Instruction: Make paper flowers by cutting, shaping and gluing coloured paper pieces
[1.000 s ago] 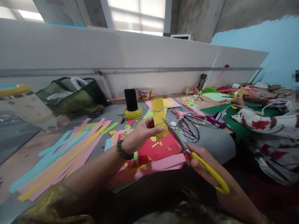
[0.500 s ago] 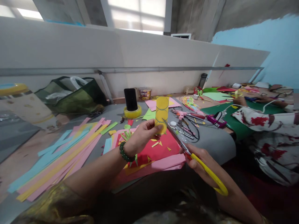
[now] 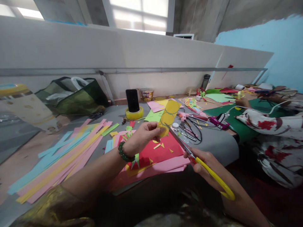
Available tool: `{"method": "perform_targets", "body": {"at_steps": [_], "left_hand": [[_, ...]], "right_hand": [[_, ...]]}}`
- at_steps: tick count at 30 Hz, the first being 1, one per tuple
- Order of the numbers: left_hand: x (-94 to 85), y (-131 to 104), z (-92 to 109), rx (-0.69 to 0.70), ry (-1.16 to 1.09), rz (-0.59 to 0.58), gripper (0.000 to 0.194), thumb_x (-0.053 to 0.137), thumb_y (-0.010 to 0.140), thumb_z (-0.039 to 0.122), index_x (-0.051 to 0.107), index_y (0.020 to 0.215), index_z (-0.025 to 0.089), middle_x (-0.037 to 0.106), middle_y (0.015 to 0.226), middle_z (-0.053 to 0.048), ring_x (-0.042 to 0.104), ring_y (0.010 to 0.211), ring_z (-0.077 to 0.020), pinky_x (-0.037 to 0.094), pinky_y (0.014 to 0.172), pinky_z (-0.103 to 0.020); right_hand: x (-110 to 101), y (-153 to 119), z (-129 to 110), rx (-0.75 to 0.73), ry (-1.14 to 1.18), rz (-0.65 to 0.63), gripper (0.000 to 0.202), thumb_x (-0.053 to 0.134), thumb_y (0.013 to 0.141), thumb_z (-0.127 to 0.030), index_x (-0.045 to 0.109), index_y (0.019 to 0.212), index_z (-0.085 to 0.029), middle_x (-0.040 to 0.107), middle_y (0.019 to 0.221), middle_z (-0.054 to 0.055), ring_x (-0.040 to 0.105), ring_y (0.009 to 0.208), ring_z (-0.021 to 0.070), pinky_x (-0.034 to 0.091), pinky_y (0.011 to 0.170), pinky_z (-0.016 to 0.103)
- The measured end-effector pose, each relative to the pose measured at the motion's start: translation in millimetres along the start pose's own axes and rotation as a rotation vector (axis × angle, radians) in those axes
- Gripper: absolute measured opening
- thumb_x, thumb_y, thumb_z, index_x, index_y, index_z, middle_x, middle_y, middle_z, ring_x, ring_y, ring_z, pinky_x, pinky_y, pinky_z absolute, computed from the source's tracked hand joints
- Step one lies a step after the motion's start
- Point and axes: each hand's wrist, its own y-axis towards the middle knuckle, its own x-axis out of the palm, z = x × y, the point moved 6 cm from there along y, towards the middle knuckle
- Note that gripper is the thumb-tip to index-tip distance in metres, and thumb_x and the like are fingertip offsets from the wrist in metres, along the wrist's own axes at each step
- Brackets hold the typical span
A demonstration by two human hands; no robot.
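The fingers of the left hand [image 3: 145,136] pinch the yellow paper strip [image 3: 170,113] near its lower end, thumb across its face; those of the right hand [image 3: 205,163] are curled around the yellow-handled scissors [image 3: 181,142]. Half a second ago the strip stood almost upright; now its top has swung over to the right, while the scissor tips remain at its right edge, close to the thumb. Whether the blades are parted cannot be told.

The strip is thin, flat and matt, marked with dark curved outlines of circles, its lower end rounded. The scissors have slim, shiny metal blades and a smooth loop handle. Round, glossy dark green beads form the bracelet [image 3: 124,152] on the left wrist.

The strip is held above the red paper sheet [image 3: 157,152], its long axis slanting from the pinched end near the left thumb up and to the right, away from the wearer. The blades point up and to the left, across that axis.

Small yellow offcuts [image 3: 162,145] lie on the red sheet. Farther out, long pastel paper strips [image 3: 63,159] fan across the left side, a black phone [image 3: 132,100] leans upright at the roll of tape [image 3: 134,114], and a pink glue gun [image 3: 183,117] lies beyond the scissors.
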Motion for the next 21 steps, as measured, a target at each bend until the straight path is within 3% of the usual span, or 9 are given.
{"method": "perform_targets", "body": {"at_steps": [9,21], "left_hand": [[-2.8,-0.9,4.3,0.03,0.091,-0.014,0.044,0.076,0.067,0.056,0.055,0.06,0.018,0.047,0.059,0.005,0.041,0.054,-0.0075,0.04,0.051,-0.02],[-2.0,-1.4,5.9,0.041,0.169,-0.033,0.042,0.072,0.071,0.055,0.053,0.059,0.019,0.046,0.057,0.005,0.041,0.054,-0.0085,0.041,0.052,-0.021]], "right_hand": [[-5.5,0.0,5.6,0.022,-0.067,0.049,0.053,0.036,0.099,-0.064,0.069,0.098,-0.023,0.067,0.077,0.006,0.064,0.078,0.0245,0.054,0.068,0.031],[-6.2,-6.0,9.9,0.035,-0.041,0.016,0.053,0.036,0.1,-0.062,0.07,0.112,-0.024,0.07,0.085,0.007,0.063,0.077,0.0256,0.053,0.072,0.033]]}}
